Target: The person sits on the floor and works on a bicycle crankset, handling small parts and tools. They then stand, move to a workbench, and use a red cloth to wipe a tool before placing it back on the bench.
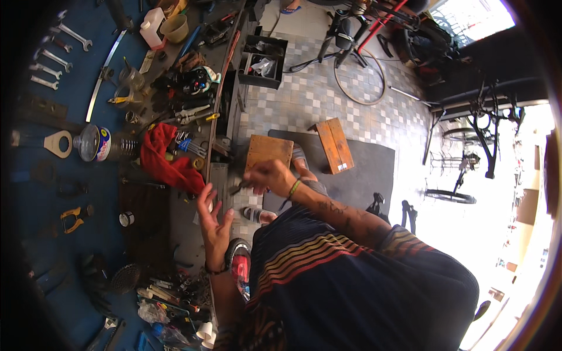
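Note:
My left hand point(214, 221) hovers open with its fingers spread, just off the edge of the cluttered workbench point(153, 205). A dark band circles its wrist. My right hand point(268, 175) is raised a little further out over the floor and pinches a small dark tool point(240, 188) whose tip points toward my left hand. A green band sits on my right wrist. The two hands are close together but not touching. A red rag point(167, 159) lies on the bench just beyond my left hand.
Wrenches point(52, 58) hang on a blue board, with orange-handled pliers point(75, 217) lower down. Two wooden stools point(333, 145) stand by a dark floor mat point(369, 169). A black crate point(263, 61), a bicycle rim point(358, 76) and bicycle stands point(480, 134) occupy the tiled floor.

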A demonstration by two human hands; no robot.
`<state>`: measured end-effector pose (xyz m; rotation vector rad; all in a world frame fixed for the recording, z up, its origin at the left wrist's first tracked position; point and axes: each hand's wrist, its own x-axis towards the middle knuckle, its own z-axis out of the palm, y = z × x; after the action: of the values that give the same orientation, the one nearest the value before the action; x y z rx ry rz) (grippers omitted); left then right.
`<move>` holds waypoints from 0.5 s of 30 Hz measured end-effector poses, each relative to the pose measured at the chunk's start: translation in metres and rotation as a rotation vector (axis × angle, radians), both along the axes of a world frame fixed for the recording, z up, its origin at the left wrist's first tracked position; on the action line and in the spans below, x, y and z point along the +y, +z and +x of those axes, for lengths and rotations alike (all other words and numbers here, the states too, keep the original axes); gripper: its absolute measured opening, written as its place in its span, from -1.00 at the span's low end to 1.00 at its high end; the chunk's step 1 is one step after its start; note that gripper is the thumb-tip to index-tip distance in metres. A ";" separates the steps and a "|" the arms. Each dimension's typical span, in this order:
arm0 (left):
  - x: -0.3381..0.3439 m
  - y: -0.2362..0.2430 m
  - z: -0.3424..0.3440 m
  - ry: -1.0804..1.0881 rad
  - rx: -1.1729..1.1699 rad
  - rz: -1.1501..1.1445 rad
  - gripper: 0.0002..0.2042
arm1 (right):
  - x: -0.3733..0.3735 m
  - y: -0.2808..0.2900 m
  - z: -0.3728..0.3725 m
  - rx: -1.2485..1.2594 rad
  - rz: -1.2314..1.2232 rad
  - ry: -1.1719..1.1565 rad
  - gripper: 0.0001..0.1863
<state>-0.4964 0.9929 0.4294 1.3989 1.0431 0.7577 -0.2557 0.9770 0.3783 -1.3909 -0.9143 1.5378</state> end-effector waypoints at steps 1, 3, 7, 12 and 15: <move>0.001 -0.002 0.005 0.095 -0.012 -0.054 -0.39 | 0.015 -0.012 0.023 0.022 -0.031 -0.069 -0.74; 0.001 -0.004 0.016 0.302 -0.036 -0.151 -0.42 | 0.062 -0.039 0.071 0.011 -0.092 -0.297 -0.71; -0.051 -0.050 0.010 0.550 0.182 -0.269 -0.60 | 0.218 -0.152 0.169 -0.027 0.242 -0.618 -0.71; -0.138 -0.026 0.080 0.848 0.274 -0.432 -0.74 | 0.386 -0.192 0.219 -0.297 0.538 -0.480 -0.77; -0.184 -0.013 0.126 0.976 0.354 -0.513 -0.78 | 0.423 -0.190 0.195 -0.693 0.778 -0.389 -0.71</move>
<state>-0.3707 0.8087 0.4160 0.5258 2.0820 0.8339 -0.0611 1.4000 0.1888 -1.3803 -1.3543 0.2973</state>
